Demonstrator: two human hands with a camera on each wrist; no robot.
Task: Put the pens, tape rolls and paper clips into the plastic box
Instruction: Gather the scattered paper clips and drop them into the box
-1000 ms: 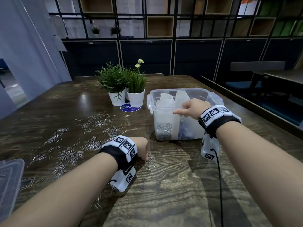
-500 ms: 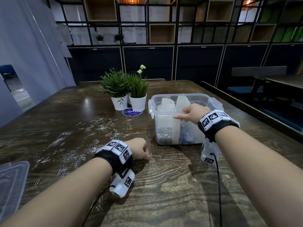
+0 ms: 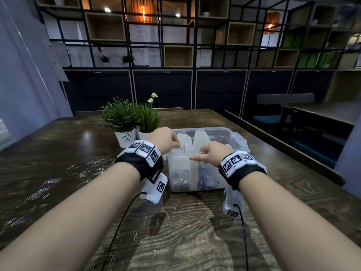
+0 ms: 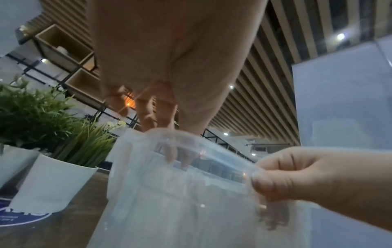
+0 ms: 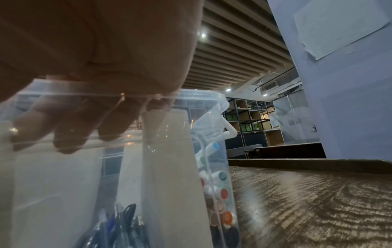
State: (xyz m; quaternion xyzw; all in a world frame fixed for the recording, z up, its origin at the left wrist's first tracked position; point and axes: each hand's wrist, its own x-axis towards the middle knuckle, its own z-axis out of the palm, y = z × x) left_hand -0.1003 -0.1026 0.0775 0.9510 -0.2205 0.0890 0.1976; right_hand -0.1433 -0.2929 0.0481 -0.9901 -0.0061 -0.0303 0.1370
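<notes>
The clear plastic box [image 3: 237, 138] stands mid-table with white dividers inside. Its left compartment holds a heap of paper clips [image 3: 179, 178], the middle one holds pens [image 5: 118, 223], and coloured marker ends [image 5: 221, 193] show at the right. My left hand [image 3: 166, 139] hangs over the box's near left corner, fingers bunched downward, pinching a few thin paper clips [image 3: 183, 148] above that compartment. Through the plastic its fingertips [image 4: 180, 156] show in the left wrist view. My right hand [image 3: 211, 153] grips the near rim, fingers [image 5: 70, 134] curled inside and thumb outside.
Two potted plants [image 3: 121, 118] [image 3: 148, 119] in white pots stand just left of the box, beside a blue round sticker [image 4: 12, 216]. Loose paper clips [image 3: 45, 184] lie scattered over the left of the table and some near me [image 3: 144, 222]. The table's edge [image 3: 283, 149] runs along the right.
My left hand has lifted off the table, where it was closed over clips, and moved up and right to above the box's left compartment. The right hand has stayed on the rim.
</notes>
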